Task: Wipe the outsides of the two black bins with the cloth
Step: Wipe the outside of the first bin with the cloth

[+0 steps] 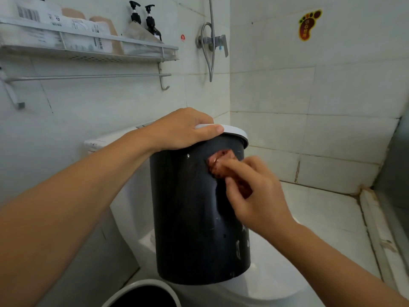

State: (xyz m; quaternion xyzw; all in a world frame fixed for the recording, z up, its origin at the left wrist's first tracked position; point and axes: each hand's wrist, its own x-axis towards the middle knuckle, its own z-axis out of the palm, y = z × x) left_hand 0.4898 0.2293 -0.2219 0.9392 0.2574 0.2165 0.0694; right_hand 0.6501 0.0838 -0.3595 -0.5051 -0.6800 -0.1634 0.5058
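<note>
A tall black bin (190,218) with a white rim stands on the closed toilet lid in the middle of the view. My left hand (183,129) grips its white rim from above. My right hand (254,191) presses a reddish-brown cloth (219,162) against the upper right side of the bin's wall; most of the cloth is hidden under my fingers. A second black bin (143,293) with a grey rim shows only its open top at the bottom edge, just left of the first.
The white toilet (276,282) and its tank (104,142) sit under and behind the bin. A wall shelf (88,52) with packets and pump bottles, plus a towel bar, hangs upper left. A shower mixer (214,41) is on the back wall. Tiled floor lies right.
</note>
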